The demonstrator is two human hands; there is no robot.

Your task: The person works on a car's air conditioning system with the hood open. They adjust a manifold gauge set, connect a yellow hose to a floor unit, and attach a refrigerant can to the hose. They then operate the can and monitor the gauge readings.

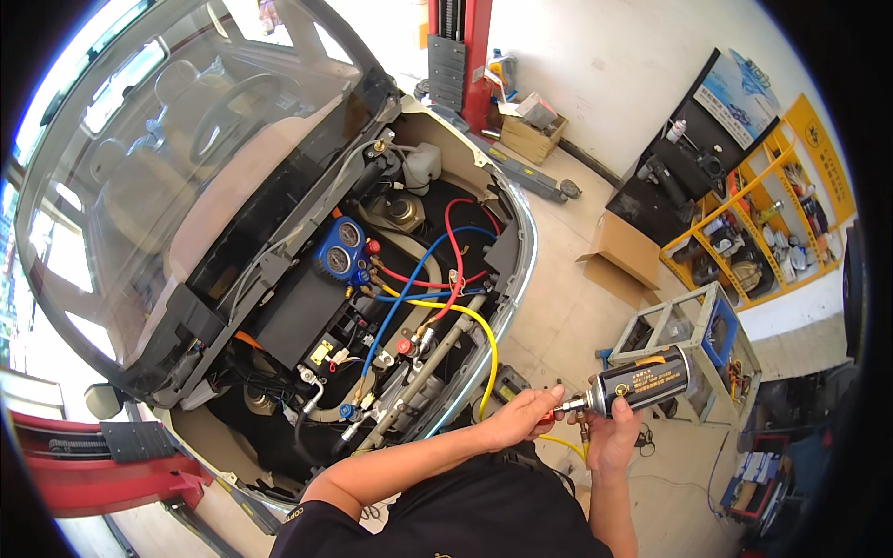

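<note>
A black spray-type can [651,377] lies almost level in front of me on the right, its silver neck pointing left. Around its neck end my right hand [614,435] is closed. My left hand [521,417] grips a can tap [556,416] with red showing at the fingers, which meets the can's neck; part of it is hidden by the fingers. A yellow hose [493,349] runs from near my hands to a blue manifold gauge set [340,265] with two dials, resting in the car's open front bay. A red hose [456,242] and a blue hose [395,312] also leave it.
The car's windscreen [186,177] rises at left. Red lift posts [474,65] stand beyond and at lower left. On the right are a cardboard box [623,256], a grey metal trolley [642,332], a yellow rack [721,220] and a wooden crate [530,139].
</note>
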